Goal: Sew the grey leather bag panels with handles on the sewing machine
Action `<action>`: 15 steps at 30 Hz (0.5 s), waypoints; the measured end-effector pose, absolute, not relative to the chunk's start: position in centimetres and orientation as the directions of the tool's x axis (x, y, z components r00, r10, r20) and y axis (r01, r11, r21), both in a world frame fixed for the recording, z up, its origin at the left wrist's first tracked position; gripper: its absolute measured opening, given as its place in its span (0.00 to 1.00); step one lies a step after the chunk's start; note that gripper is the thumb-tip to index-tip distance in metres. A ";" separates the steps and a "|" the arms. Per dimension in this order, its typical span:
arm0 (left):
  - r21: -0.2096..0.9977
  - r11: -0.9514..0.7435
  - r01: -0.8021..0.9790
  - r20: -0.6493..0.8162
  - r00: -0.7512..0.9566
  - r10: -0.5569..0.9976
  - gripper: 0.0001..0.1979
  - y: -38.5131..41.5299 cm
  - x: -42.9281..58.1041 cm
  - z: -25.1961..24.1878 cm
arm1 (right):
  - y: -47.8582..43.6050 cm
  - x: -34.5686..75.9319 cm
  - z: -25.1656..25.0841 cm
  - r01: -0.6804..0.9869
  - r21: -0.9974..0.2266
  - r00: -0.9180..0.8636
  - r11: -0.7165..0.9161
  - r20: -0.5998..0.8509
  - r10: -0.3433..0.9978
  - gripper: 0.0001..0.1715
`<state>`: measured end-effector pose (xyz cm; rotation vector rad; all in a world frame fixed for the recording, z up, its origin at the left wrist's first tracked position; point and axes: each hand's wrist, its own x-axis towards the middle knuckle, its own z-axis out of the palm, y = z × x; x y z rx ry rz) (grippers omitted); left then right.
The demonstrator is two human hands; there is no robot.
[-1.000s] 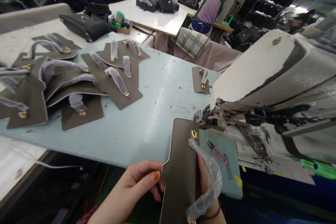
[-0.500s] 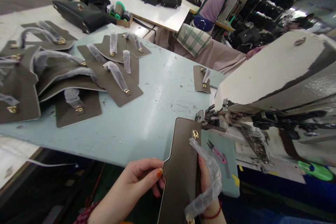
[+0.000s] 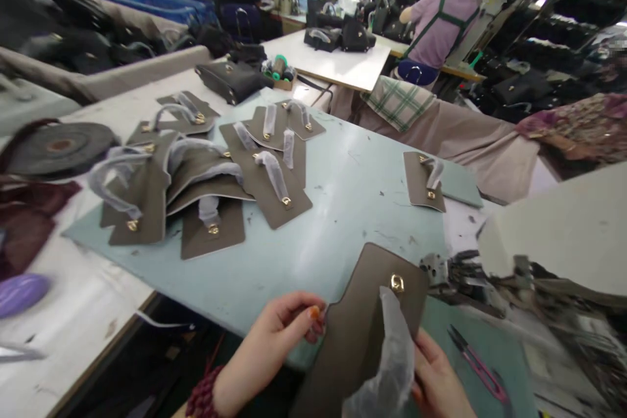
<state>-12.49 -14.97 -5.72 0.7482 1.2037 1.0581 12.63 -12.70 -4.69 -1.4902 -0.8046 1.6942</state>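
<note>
Both hands hold a taupe leather flap (image 3: 362,333) with a gold buckle (image 3: 397,283) near its top edge. My left hand (image 3: 272,346) pinches the flap's left edge. My right hand (image 3: 435,382) grips its right side, partly hidden behind a clear plastic wrap (image 3: 392,366) that hangs from the buckle. Pink-handled thread snips (image 3: 475,366) lie just right of my right hand. A pile of similar flaps (image 3: 210,189) with wrapped straps lies on the pale blue table (image 3: 343,235), and a single flap (image 3: 422,181) lies further right.
A sewing machine (image 3: 553,235) fills the right edge, its presser foot close to the flap. A dark roll (image 3: 59,150) and a black bag (image 3: 230,81) stand on the white table behind. A co-worker (image 3: 441,23) sits beyond, near several black bags.
The view has swung left and upward, moving the sewing machine toward the right edge. The flap now leans to the right, and both hands keep hold of it.
</note>
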 end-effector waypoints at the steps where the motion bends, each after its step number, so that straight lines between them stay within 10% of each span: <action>1: 0.960 0.251 -0.123 -0.265 -0.111 0.958 0.14 -14.2 -13.8 -6.0 | -11.5 12.0 -4.8 -0.157 -0.838 -0.061 -0.523 -0.520 0.852 0.21; 3: 0.973 0.035 0.230 0.053 -0.367 0.929 0.13 -12.3 -17.2 -6.0 | -8.5 10.3 -5.0 -0.283 -0.845 -0.017 -0.453 -0.468 0.883 0.22; 7: 0.602 0.048 0.797 0.592 -0.486 0.643 0.21 -8.7 -25.8 -4.3 | -2.4 7.6 -4.9 -0.500 -0.839 0.190 -0.217 -0.351 0.917 0.25; 15: 0.480 0.125 0.868 0.261 -0.277 0.925 0.14 -1.0 -29.5 -0.7 | -7.4 7.6 -6.3 -0.386 -0.803 -0.015 -0.453 -0.486 0.874 0.29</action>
